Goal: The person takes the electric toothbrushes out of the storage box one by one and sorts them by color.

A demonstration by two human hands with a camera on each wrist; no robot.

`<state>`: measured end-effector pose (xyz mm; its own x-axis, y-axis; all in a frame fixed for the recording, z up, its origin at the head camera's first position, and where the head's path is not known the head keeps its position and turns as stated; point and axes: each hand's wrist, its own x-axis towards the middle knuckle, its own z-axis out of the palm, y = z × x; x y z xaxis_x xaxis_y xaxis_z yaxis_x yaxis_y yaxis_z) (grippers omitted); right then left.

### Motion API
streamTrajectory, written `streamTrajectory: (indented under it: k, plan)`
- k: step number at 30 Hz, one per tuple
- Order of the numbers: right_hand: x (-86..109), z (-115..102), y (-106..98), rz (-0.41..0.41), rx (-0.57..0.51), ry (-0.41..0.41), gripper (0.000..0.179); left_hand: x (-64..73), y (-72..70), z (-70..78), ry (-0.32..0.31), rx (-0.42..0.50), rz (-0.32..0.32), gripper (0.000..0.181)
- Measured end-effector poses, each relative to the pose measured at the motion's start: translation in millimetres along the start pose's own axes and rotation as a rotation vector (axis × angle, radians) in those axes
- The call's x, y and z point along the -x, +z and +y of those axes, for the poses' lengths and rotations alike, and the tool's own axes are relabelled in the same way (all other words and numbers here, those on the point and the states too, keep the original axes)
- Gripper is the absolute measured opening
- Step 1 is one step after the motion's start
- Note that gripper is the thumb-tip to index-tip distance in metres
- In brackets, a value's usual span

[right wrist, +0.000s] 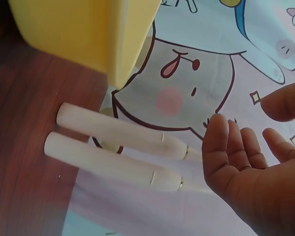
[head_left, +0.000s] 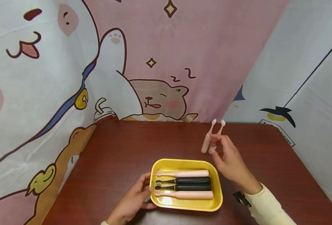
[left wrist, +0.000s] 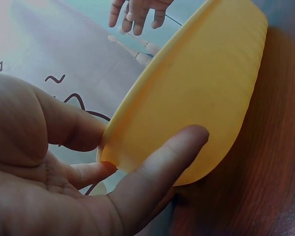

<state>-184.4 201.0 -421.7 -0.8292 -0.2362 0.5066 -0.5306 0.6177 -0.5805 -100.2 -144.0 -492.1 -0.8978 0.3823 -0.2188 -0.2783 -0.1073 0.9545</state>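
A yellow tray sits near the front of the table, with two pink electric toothbrushes and two black electric toothbrushes lying side by side in it. At the tray's left end my left hand grips the rim and side wall, as the left wrist view also shows. Behind the tray, to the right, two more pink toothbrushes stand upright, heads up. Beside them is my right hand, its fingers apart and nothing between them; the right wrist view shows the hand near the brushes' necks.
The dark red-brown wooden table reaches back to a cartoon-printed cloth that hangs behind and at both sides. A small black item is at the right sleeve cuff.
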Motion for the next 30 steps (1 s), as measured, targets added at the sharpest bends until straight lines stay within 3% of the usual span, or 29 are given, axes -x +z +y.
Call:
streamTrajectory:
  k: [8, 30]
  plan:
    - [0.5, -2.6, 10.7, -0.046, -0.033, -0.073, 0.056, -0.1, -0.5, 0.0, -0.002, 0.011, 0.01, 0.053]
    - [19.5, -26.0, 41.4, -0.337, -0.074, -0.054, 0.058, -1.2, -0.3, 0.3, -0.003, -0.003, 0.009, 0.053]
